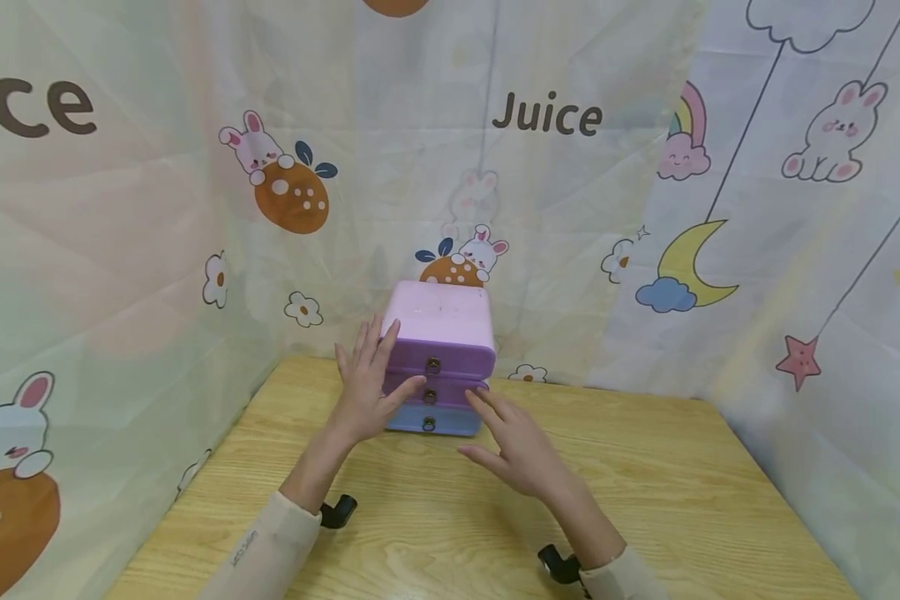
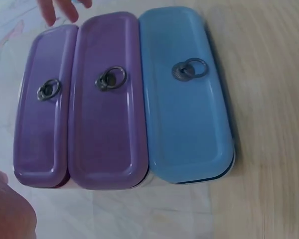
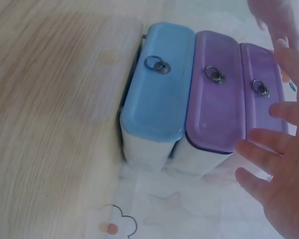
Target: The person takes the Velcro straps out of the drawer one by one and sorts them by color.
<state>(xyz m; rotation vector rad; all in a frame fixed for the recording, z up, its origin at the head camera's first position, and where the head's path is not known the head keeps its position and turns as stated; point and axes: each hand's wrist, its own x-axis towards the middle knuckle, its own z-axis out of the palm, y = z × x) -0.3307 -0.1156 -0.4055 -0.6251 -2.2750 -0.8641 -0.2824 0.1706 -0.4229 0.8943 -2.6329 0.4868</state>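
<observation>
A wood-grained surface (image 1: 645, 467) is enclosed by printed fabric (image 1: 555, 225). Toward its back, a small drawer cabinet (image 1: 441, 310) is set, two purple drawers (image 1: 465, 360) being stacked above a blue drawer (image 1: 453, 422). It is flanked by the left hand (image 1: 366, 387) and right hand (image 1: 523, 450), their fingers spread and extended; whether it is touched cannot be told.

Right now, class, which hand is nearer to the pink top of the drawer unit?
Left. In the head view, the left hand overlaps the left edge of the pink top, contact unclear; the right hand is lower, by the right end of the middle drawer.
</observation>
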